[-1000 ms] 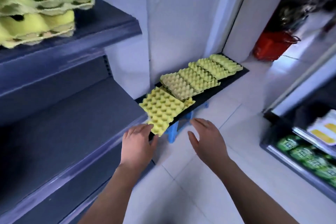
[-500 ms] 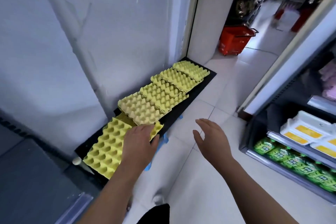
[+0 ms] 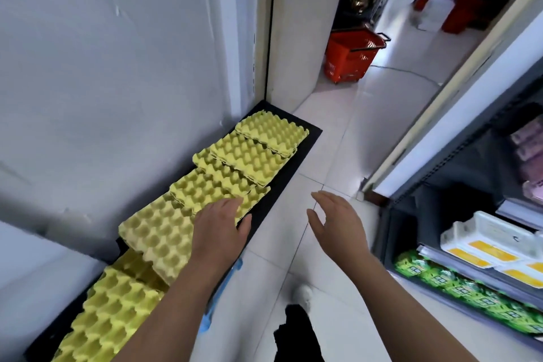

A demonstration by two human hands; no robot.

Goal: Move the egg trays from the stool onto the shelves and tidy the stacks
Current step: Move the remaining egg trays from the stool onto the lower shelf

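Several yellow-green egg trays point(image 3: 249, 156) lie overlapping in a row on a long black board point(image 3: 305, 141) along the white wall. The board rests on a blue stool point(image 3: 232, 273), mostly hidden beneath it. My left hand point(image 3: 219, 232) hovers palm down over the middle trays, fingers spread, above a duller yellow tray point(image 3: 155, 232). My right hand point(image 3: 338, 223) is open in the air over the floor, right of the board, holding nothing. The nearest tray point(image 3: 108, 320) sits at the bottom left.
A red shopping basket point(image 3: 349, 59) stands on the tiled floor beyond the board. On the right is a cooler shelf with green packets point(image 3: 458, 288) and white egg cartons point(image 3: 493, 247). My shoe point(image 3: 302, 297) is on the floor below.
My view has swung right, away from the grey shelves, and closer to the board. My left hand has moved forward from the nearest tray to above the middle trays. My right hand stays open.
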